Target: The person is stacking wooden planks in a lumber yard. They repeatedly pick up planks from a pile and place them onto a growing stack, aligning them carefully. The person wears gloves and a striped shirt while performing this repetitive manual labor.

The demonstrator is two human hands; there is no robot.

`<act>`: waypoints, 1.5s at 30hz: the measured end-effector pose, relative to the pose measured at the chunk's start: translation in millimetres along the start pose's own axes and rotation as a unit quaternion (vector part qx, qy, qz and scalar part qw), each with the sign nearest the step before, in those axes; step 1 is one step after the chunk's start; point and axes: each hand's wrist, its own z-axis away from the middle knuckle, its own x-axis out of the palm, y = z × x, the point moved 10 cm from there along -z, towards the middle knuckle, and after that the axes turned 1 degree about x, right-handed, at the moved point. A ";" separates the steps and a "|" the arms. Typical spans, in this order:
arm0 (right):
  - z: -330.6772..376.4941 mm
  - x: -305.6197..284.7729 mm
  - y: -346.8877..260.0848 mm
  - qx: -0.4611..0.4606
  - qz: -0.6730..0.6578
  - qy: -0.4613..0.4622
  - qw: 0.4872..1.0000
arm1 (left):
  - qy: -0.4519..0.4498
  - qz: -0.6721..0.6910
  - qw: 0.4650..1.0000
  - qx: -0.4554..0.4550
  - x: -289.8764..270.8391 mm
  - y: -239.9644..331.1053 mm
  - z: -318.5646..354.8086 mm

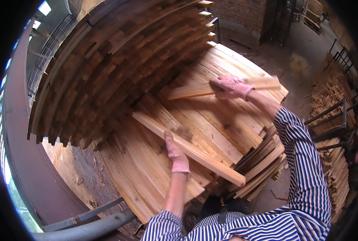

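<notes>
My left hand [176, 156], in a pink knit glove, grips a wooden plank [211, 161] near its middle. That plank slants from the far left down toward my body, above the layer of boards. A second wooden plank [193, 91] is in my right hand [233, 87], also gloved in pink, with the fingers closed over it from above. This one lies nearly crosswise, its right end close to the edge of the layer. Beneath both hands, pale boards [195, 124] lie side by side. My palms hide parts of both planks.
A tall stack of dark planks [106, 72] rises along the far left side. More boards [263, 164] are piled lower, near my body. At the right stand a metal frame [331, 124] and heaps of wood strips [327, 96]. A grey pipe [90, 227] and a brown beam [30, 132] run along the left.
</notes>
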 end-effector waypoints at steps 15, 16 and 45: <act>-200.3 35.4 10.7 0.004 0.108 0.013 0.994 | -0.023 -0.196 0.979 0.042 -38.5 -18.3 -1.3; -192.8 27.3 31.4 0.031 0.096 0.035 0.994 | -0.025 -0.180 0.982 0.047 -32.1 -31.1 -8.0; 163.5 37.3 30.4 0.151 -0.183 -0.132 0.962 | 0.281 0.855 -0.427 -0.087 113.1 -55.1 83.6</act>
